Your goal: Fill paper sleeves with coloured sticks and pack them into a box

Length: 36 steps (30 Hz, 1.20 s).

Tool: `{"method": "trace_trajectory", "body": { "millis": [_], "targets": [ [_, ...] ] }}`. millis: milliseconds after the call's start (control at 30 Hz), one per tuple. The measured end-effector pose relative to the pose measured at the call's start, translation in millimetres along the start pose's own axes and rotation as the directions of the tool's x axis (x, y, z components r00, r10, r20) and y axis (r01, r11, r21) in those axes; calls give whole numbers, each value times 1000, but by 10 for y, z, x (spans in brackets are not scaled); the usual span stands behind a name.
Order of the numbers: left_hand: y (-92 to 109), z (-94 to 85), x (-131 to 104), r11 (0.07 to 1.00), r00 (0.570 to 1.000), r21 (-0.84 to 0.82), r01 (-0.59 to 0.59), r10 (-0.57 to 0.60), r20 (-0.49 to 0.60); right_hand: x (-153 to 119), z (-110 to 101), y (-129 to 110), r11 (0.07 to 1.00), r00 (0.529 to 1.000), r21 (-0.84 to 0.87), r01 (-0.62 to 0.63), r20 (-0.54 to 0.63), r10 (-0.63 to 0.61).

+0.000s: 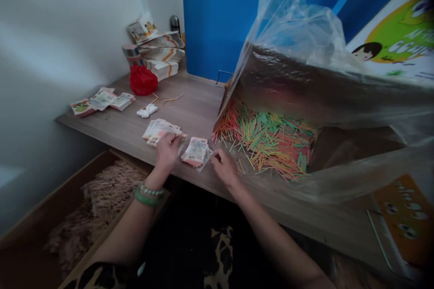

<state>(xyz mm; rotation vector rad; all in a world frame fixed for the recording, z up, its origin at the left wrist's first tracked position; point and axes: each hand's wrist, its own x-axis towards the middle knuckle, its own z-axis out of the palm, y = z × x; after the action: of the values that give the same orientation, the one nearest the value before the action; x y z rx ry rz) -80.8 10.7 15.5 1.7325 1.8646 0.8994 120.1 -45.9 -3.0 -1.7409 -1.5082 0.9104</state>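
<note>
Stack of packets (195,151): on the surface of the desk (196,103), close to the front edge, between the two hands. Flat, rectangular, slightly uneven; pale faces with small coloured print, reddish layers at the near side. Clear film, probably thin plastic, shows along its right side.

Left hand (167,149): at the right end of a fanned pile of packets (159,130), thumb and fingertips drawn together. Cannot tell whether anything is pinched. Two green bracelets (149,195) on the wrist, one beaded, one a smooth ring.

Right hand (224,167): just right of the stack, fingers curled in beside the film; contents of the grip cannot be told.

Coloured sticks (271,139): thin, straight, matt; pink, yellow, green, orange. Loose heap at the mouth of a crinkled, see-through plastic bag (288,22), some strewn towards the front edge.

Left corner of the surface: further packets (103,99), overlapping. Behind them, a gathered red bag (143,80), glossy and rounded.

Writing: white lettering on the green patch of the poster (386,49) and on the orange cover (403,221); neither legible. Packet print too small to read.
</note>
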Motion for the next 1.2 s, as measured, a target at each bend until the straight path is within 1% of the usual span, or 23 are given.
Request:
{"method": "trace_trajectory", "body": {
  "millis": [33, 67, 100, 167, 233, 300, 367, 433, 500, 567, 600, 667, 733, 800, 833, 900, 967, 1033, 1100, 1133, 1167, 1200],
  "targets": [
    [-58, 8, 95, 987, 999, 163, -16, 22, -39, 78, 88, -53, 996, 999, -82, -30, -15, 29],
    [-103, 24, 166, 960, 997, 279, -24, 43, -63, 151, 176, -107, 988, 999, -146, -50, -22, 48],
    [-137, 42, 210, 936, 995, 350, -26, 56, -77, 215, 259, -157, 979, 998, -194, -62, -17, 59],
    [-183, 62, 227, 913, 991, 407, -26, 77, -110, 307, 398, -218, 966, 997, -247, -82, -6, 83],
    [-222, 46, 185, 895, 984, 445, -28, 102, -143, 349, 487, -206, 960, 992, -247, -129, -15, 129],
    [-263, 8, 126, 906, 981, 421, -35, 111, -156, 357, 523, -129, 967, 987, -198, -162, -51, 155],
    [-297, -21, 67, 938, 980, 340, -69, 127, -152, 349, 517, -30, 984, 989, -128, -122, -102, 109],
    [-313, -18, 2, 968, 975, 220, -117, 154, -158, 332, 480, 39, 995, 988, -82, -54, -152, 41],
    [-298, 18, -74, 984, 975, 77, -161, 170, -146, 303, 422, 51, 994, 985, -92, -53, -169, 37],
    [-253, 71, -155, 983, 982, -59, -174, 169, -82, 267, 353, 17, 989, 984, -126, -83, -165, 61],
    [-221, 97, -192, 980, 987, -115, -161, 157, -41, 249, 320, -4, 988, 984, -132, -85, -167, 63],
    [-142, 139, -248, 976, 994, -197, -95, 103, 31, 220, 263, -31, 994, 981, -88, -61, -188, 44],
    [-47, 169, -273, 965, 996, -261, -7, 29, 82, 196, 231, -22, 999, 976, 36, -33, -212, 40],
    [60, 201, -280, 938, 986, -340, 69, -11, 168, 165, 227, 18, 974, 983, 227, -23, -171, 63],
    [118, 221, -285, 919, 972, -382, 100, -9, 235, 143, 233, 43, 943, 989, 333, -31, -125, 76],
    [236, 274, -314, 878, 924, -447, 170, 16, 383, 80, 247, 94, 859, 996, 508, -66, -16, 86],
    [345, 337, -374, 840, 870, -486, 239, 37, 491, -3, 235, 147, 800, 996, 593, -92, 52, 76],
    [426, 391, -449, 802, 837, -517, 301, 38, 546, -103, 157, 210, 803, 995, 591, -82, 91, 35],
    [469, 418, -513, 762, 820, -548, 345, 39, 571, -214, -1, 292, 862, 992, 504, -47, 127, -20],
    [477, 420, -536, 753, 813, -553, 358, 41, 581, -270, -105, 340, 911, 990, 412, -20, 134, -39],
    [478, 418, -551, 753, 810, -552, 358, 43, 584, -323, -217, 390, 960, 991, 281, 11, 126, -48],
    [475, 415, -562, 768, 813, -543, 339, 52, 580, -371, -328, 439, 993, 994, 109, 35, 97, -46]
  ]
}}
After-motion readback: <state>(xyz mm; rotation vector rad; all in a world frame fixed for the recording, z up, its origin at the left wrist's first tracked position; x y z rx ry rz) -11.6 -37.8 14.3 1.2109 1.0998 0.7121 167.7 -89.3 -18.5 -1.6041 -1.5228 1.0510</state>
